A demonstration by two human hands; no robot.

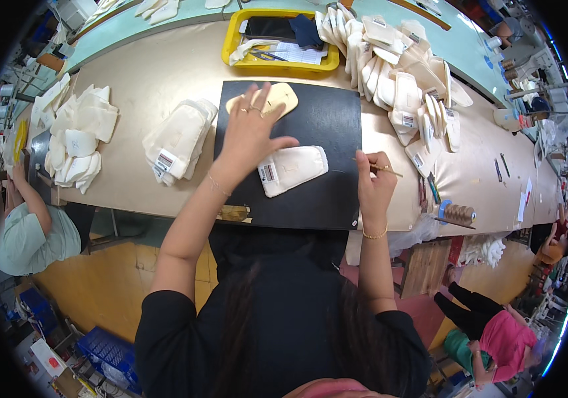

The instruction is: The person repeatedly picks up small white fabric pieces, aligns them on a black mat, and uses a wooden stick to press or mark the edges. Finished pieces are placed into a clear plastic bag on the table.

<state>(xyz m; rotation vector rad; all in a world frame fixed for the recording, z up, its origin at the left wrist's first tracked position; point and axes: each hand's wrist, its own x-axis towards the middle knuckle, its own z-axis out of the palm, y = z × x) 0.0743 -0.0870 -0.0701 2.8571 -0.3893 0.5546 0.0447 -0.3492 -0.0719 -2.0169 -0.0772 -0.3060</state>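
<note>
My left hand [252,126] is open, its fingers spread over a pale yellow rounded template [285,97] that has small dark slits. Just below that hand, a cream fabric pad [299,169] with a printed label at its left end lies flat on the black board [337,123]. At the board's right edge my right hand [375,189] is closed around a thin brownish pen-like stick [390,172], which points out to the right. Whether the left fingertips press on the template or hover just above it, I cannot tell.
A stack of cream pads [181,142] stands left of the board, a larger pile [406,99] at the right. Behind is a yellow tray [284,65] with a phone and papers. A thread cone [457,213] and cutters [434,189] lie right. A co-worker [38,229] sits at left.
</note>
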